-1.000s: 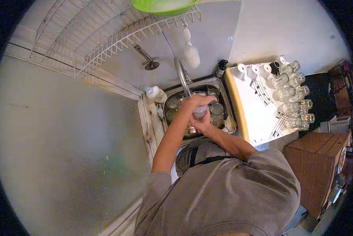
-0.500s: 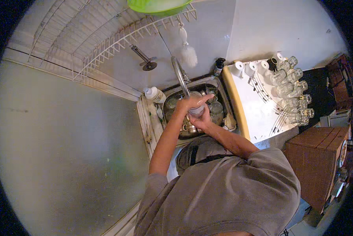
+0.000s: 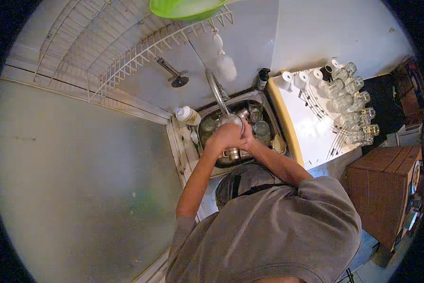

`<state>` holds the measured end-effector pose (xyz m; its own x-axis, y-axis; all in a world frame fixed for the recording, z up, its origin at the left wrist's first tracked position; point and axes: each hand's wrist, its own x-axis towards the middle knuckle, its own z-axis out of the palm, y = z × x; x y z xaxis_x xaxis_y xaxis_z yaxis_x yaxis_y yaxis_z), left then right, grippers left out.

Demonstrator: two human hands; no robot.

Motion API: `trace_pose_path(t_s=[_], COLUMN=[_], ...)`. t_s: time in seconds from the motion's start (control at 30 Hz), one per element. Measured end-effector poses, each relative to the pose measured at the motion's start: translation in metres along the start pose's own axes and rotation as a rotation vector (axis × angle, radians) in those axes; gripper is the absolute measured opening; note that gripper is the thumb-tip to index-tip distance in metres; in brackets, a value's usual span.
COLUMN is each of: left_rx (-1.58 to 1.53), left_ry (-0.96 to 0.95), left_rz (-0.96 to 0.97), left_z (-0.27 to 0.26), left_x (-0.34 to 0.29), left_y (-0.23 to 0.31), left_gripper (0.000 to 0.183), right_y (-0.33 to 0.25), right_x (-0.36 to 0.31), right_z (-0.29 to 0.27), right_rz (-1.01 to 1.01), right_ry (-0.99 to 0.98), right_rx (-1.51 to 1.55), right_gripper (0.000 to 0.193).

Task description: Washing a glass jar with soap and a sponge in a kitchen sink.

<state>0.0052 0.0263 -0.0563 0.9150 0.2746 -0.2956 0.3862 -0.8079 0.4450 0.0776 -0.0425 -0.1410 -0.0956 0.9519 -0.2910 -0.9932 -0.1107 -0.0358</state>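
Under the curved metal faucet (image 3: 216,92), a clear glass (image 3: 233,120) is held between my two hands, its rim toward the spout. My left hand (image 3: 228,136) is closed round its near side and hides much of it. My right hand (image 3: 246,136) grips the right side, close against the left. Below them is the metal sink (image 3: 274,111), where a metal mug (image 3: 233,153) lies just under my hands. Another shiny metal cup (image 3: 243,112) and glass vessels (image 3: 260,128) rest beyond and to the right.
A white bottle (image 3: 188,115) stands at the sink's left corner, a dark bottle (image 3: 263,79) at its right. The white table (image 3: 311,137) on the right carries several upturned glasses (image 3: 342,102) and white mugs (image 3: 287,79). A wire rack (image 3: 141,54) with a green basin (image 3: 188,10) hangs above.
My left hand has come from over the glass's top down to its near side. Both hands have drawn closer together, and the glass's rim now faces the faucet.
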Motion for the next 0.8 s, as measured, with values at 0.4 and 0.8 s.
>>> trace_pose_path(t_s=[0.4, 0.8], left_rx=[-0.031, -0.042], left_ry=[-0.318, -0.147], left_rz=[-0.136, 0.005], left_z=[-0.003, -0.024], left_x=[0.030, 0.007], left_y=[0.000, 0.012], left_gripper=[0.065, 0.061], right_y=[0.005, 0.010], right_x=[0.032, 0.041], right_z=[-0.076, -0.085], right_rz=[-0.012, -0.234], right_ry=[-0.158, -0.289], right_rx=[0.241, -0.030], right_gripper=[0.058, 0.060])
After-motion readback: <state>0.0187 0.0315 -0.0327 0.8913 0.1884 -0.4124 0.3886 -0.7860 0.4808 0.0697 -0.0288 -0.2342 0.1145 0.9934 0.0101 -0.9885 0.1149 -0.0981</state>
